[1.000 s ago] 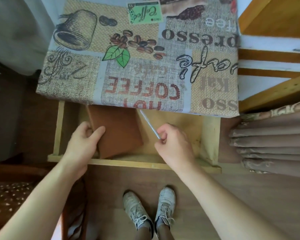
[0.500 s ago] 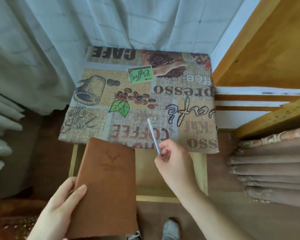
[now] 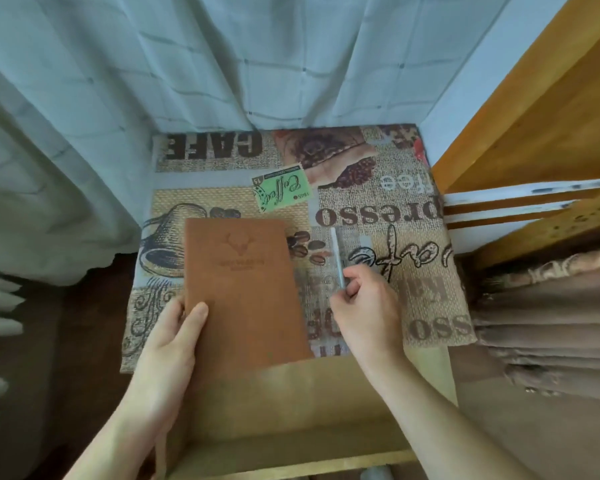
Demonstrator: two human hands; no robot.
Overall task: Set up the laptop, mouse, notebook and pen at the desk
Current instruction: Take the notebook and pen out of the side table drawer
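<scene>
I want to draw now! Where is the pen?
In the head view the pen is pinched in the right hand, over the coffee-print tablecloth, just right of the brown notebook.

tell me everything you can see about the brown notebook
The notebook is a closed rectangular book with a brown, leather-like cover, stamped with a deer-head emblem above small lettering too blurred to read. It lies lengthwise over the desk's coffee-print cloth, its near end jutting past the desk edge over the open drawer. The left hand grips its near left edge, thumb on the cover.
</scene>
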